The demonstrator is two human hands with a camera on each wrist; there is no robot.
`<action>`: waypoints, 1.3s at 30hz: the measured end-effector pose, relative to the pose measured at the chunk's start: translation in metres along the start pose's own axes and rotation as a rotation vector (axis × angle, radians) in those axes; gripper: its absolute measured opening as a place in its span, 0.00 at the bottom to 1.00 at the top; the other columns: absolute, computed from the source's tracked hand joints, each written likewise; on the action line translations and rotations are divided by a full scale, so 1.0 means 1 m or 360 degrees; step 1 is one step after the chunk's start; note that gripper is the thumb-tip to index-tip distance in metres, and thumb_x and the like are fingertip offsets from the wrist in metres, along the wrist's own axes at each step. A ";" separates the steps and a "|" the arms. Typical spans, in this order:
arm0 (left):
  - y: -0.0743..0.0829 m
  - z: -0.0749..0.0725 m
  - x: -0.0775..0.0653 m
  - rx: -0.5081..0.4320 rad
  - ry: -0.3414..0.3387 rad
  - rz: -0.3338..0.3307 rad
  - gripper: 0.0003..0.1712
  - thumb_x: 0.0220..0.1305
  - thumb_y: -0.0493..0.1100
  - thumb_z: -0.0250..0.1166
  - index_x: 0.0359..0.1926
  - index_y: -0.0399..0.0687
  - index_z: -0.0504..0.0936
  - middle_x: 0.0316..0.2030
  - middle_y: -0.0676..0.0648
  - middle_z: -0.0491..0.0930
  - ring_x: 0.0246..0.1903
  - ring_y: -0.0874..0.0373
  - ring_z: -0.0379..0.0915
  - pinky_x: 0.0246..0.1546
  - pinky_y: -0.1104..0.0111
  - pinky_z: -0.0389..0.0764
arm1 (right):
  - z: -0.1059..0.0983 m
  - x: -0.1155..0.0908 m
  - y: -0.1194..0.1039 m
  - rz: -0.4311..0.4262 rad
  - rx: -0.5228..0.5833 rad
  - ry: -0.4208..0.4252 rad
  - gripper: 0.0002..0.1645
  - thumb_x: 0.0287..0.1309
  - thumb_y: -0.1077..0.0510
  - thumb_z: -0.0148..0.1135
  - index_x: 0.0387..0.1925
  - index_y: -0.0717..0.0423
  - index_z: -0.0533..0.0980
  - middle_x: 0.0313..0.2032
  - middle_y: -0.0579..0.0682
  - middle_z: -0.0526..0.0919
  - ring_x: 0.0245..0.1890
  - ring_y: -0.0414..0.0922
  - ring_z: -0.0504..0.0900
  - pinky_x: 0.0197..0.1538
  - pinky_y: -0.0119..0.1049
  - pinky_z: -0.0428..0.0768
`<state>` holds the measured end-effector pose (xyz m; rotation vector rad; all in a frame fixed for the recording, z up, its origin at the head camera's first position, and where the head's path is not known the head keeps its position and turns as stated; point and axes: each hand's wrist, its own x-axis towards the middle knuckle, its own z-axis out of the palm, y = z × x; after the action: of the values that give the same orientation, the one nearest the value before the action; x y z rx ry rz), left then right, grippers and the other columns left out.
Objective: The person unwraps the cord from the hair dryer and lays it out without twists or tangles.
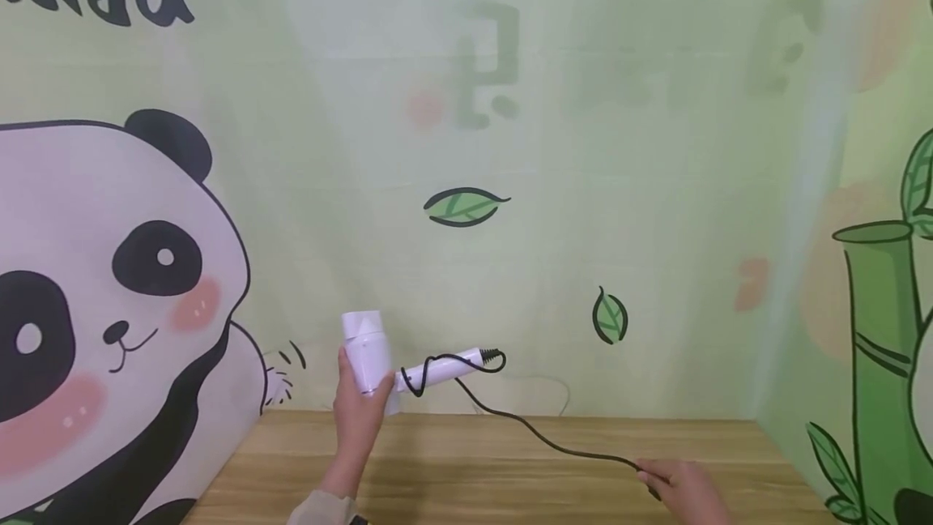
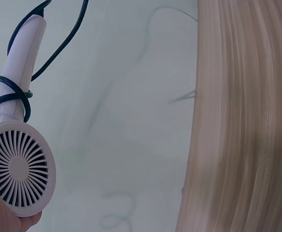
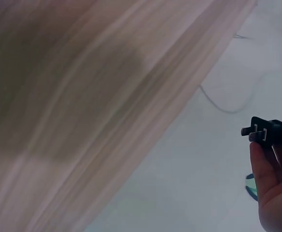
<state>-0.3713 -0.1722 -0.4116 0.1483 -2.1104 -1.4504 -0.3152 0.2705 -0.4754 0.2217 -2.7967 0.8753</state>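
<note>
My left hand (image 1: 359,416) grips a white hair dryer (image 1: 369,355) by its barrel, lifted above the wooden table, nozzle upward and handle pointing right. In the left wrist view the round slatted air inlet (image 2: 19,168) faces the camera, with the fingers around its lower edge. A black cord (image 1: 543,434) wraps around the handle, loops at its end, and runs down to the right. At the cord's far end my right hand (image 1: 685,488) pinches the plug. The right wrist view shows this black two-pin plug (image 3: 264,131) between thumb and fingers, its flat metal prongs pointing left.
A wooden table (image 1: 466,468) spans the bottom of the head view. Behind it hangs a pale green backdrop (image 1: 656,185) printed with leaves, a panda (image 1: 109,306) at the left and bamboo (image 1: 882,371) at the right.
</note>
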 end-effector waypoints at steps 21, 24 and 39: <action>0.008 -0.014 -0.003 -0.0186 -0.0291 -0.0033 0.54 0.67 0.43 0.66 0.83 0.46 0.42 0.74 0.26 0.60 0.65 0.28 0.68 0.60 0.39 0.80 | 0.016 0.028 0.037 -0.0211 -0.0251 0.0169 0.09 0.57 0.64 0.70 0.39 0.63 0.89 0.36 0.55 0.92 0.31 0.43 0.87 0.34 0.35 0.84; 0.005 -0.016 -0.003 -0.0189 -0.0362 0.0002 0.54 0.66 0.42 0.67 0.82 0.44 0.44 0.73 0.24 0.61 0.64 0.28 0.70 0.57 0.40 0.82 | 0.011 0.032 0.040 -0.0229 -0.0305 0.0174 0.09 0.57 0.63 0.70 0.39 0.63 0.88 0.36 0.57 0.92 0.32 0.48 0.89 0.35 0.39 0.86; 0.000 -0.025 -0.008 0.0010 -0.0569 0.0191 0.55 0.58 0.43 0.74 0.81 0.44 0.53 0.67 0.24 0.70 0.55 0.34 0.78 0.46 0.46 0.87 | -0.051 0.060 0.029 -0.0237 -0.0410 0.0272 0.13 0.61 0.63 0.66 0.44 0.69 0.86 0.42 0.68 0.89 0.43 0.64 0.89 0.44 0.55 0.87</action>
<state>-0.3520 -0.1894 -0.4083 -0.2500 -2.3573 -1.4849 -0.3721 0.3182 -0.4362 0.2943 -2.6576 0.4704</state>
